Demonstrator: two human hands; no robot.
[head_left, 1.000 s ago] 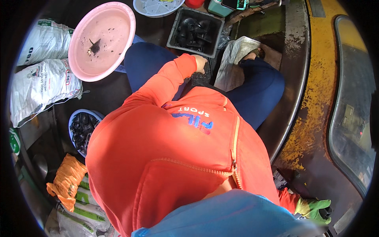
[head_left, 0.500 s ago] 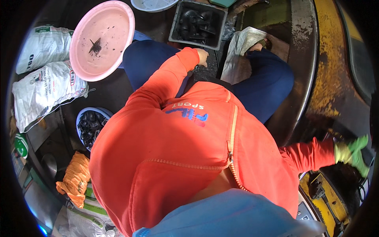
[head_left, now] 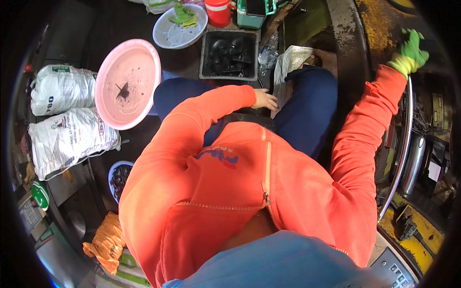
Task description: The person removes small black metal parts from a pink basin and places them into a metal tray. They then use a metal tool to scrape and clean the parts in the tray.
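My bare left hand lies between my thighs, fingers stretched out, holding nothing. It is just nearer than a grey bin with shiny black moulded parts inside. Far to the right, my right hand wears a green and yellow glove and reaches against the dark, worn side of a machine. Its fingers look apart, though some fingertips are hard to make out. A curved metal bar runs up to its wrist.
A pink basin with dark scraps stands left, by white sacks. Beyond are a pale blue basin with a green glove and a red container. At right are machine innards and a button panel.
My right hand has swung from the lower right to the far right, and machine innards now show there. My left hand has shifted slightly right with its fingers extended. The view has tilted.
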